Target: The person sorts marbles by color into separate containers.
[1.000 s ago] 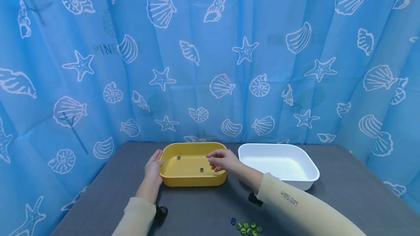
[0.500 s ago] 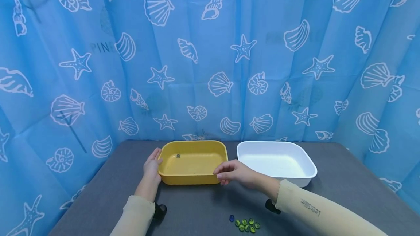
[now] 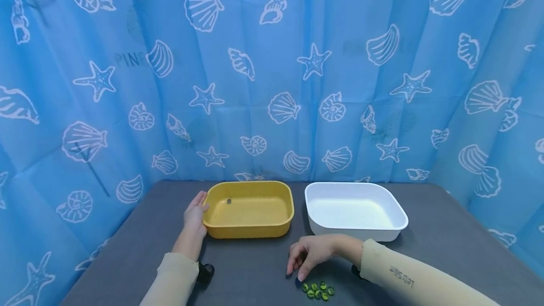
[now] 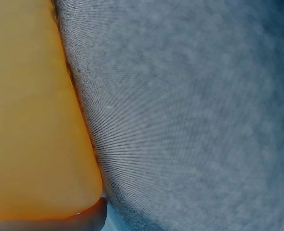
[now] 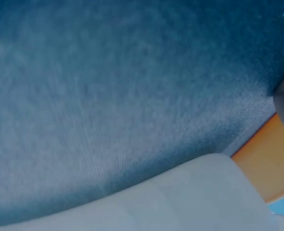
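Observation:
My left hand [image 3: 195,216] holds the left side of a yellow plastic basin [image 3: 248,232], thumb at the rim and fingers along the outer wall. In the left wrist view a digit [image 4: 96,214] lies along the edge of the yellow basin [image 4: 36,120]. Down at the table, my right hand [image 3: 312,251] has thumb and index finger apart, the thumb tip right at a dark blue marble [image 3: 298,283]. Several green-yellow glass marbles [image 3: 318,293] lie just beside it. A small grey round piece [image 3: 229,201] sits inside the yellow basin; its near floor is hidden by the front wall.
A white basin [image 3: 357,233] stands right of the yellow one, behind my right forearm. It fills the lower part of the right wrist view, where its wall [image 5: 171,202] shows. A blue shell-print curtain [image 3: 255,84] hangs behind the dark grey table [image 3: 250,273].
My right hand has moved from over the yellow basin, past its front right corner, down to the marbles on the table. The left hand has stayed at the basin.

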The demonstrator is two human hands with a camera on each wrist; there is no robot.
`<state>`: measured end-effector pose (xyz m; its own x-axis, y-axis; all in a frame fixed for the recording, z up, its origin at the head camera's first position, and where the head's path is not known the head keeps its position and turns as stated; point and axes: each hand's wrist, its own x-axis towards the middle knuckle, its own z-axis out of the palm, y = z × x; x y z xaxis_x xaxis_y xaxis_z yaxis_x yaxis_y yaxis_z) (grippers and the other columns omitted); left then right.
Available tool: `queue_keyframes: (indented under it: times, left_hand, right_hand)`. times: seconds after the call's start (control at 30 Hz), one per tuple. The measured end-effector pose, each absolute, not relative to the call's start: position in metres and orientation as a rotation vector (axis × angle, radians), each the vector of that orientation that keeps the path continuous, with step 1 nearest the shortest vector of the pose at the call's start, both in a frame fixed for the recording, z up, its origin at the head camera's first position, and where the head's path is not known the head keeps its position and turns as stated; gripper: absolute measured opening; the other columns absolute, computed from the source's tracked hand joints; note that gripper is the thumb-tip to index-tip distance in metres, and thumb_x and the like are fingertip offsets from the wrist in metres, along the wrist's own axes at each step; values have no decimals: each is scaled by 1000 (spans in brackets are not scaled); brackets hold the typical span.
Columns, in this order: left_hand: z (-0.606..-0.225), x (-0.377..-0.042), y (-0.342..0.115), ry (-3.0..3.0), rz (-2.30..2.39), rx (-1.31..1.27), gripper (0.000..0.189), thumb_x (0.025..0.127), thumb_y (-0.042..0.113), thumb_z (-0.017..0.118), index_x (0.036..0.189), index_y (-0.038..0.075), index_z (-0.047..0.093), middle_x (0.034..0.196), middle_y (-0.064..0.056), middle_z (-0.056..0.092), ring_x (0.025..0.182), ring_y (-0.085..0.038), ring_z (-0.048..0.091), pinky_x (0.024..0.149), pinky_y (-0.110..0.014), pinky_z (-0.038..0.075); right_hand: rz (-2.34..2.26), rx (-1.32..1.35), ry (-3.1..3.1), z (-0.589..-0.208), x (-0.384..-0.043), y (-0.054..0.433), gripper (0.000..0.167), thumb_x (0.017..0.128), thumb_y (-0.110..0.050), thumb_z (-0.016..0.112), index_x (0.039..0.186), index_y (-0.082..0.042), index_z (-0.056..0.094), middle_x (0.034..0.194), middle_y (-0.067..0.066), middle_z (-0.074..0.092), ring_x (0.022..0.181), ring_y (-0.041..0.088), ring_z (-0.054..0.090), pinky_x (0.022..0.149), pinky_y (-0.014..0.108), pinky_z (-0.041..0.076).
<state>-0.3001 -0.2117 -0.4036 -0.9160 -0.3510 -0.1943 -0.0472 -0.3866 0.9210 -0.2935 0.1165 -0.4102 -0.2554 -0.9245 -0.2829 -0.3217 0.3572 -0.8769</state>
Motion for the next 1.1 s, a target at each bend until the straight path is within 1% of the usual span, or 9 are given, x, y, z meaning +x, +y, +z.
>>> queue_keyframes:
  times: [0.13,0.27,0.37,0.5,0.6,0.67,0.77,0.9,1.1]
  left_hand:
    - [-405,-298,-212,-1611,-2413,568,55,103,-3,33,155,11,22,159,-4,21,146,-21,16,117,-38,14]
    - [-405,-299,-210,-1607,-2419,573,54,103,-2,33,155,11,22,159,-4,22,146,-21,16,117,-38,14]
    - [-405,-299,-210,-1609,-2404,577,54,103,-3,34,154,10,23,159,-5,23,146,-21,17,117,-38,15]
    - [-405,-299,-211,-1611,-2396,567,54,103,-3,34,154,10,23,159,-5,22,146,-20,16,117,-37,14]
    - [-405,-299,-211,-1611,-2401,557,54,103,-2,34,154,10,22,159,-4,22,146,-20,16,117,-36,14]
    - [-404,-300,-211,-1611,-2400,559,54,103,-2,34,154,10,22,159,-4,22,146,-20,16,117,-36,14]
    - [-403,-301,-210,-1613,-2396,568,53,103,-2,33,154,10,23,159,-4,23,146,-20,17,117,-37,14]
    - [-403,-302,-210,-1615,-2392,576,53,103,-1,34,154,10,23,158,-4,23,146,-20,17,117,-37,14]
    - [-403,-302,-210,-1614,-2394,579,53,103,-1,34,154,10,23,158,-4,24,145,-20,17,117,-37,14]
  right_hand:
    - [-813,-1174,1718,-448,-321,120,25,88,-14,72,112,-7,73,100,-9,60,90,3,53,81,21,47]
    - [-746,-1269,1716,-486,-345,127,25,86,-23,75,111,-21,74,102,-12,57,94,2,51,80,21,45]
    - [-740,-1278,1734,-471,-334,125,24,87,-21,74,110,-14,74,100,-10,56,93,3,50,80,21,44]
    - [-770,-1240,1769,-424,-300,117,19,88,-5,70,105,3,72,95,-9,54,89,0,48,82,19,43]
    - [-773,-1224,1803,-407,-288,115,18,87,1,68,103,9,70,93,-12,54,88,-2,47,82,18,41]
    - [-773,-1203,1810,-406,-287,115,18,88,-1,68,103,9,70,93,-12,54,89,-1,48,83,18,41]
    - [-726,-1232,1818,-414,-296,117,20,90,-10,69,105,3,72,95,-13,55,92,0,49,84,19,42]
    - [-736,-1251,1799,-430,-308,119,20,90,-16,71,105,-2,74,97,-9,57,93,4,51,83,22,44]
    - [-787,-1216,1796,-462,-326,123,17,87,-18,74,102,-11,76,97,-10,58,92,3,52,80,21,44]
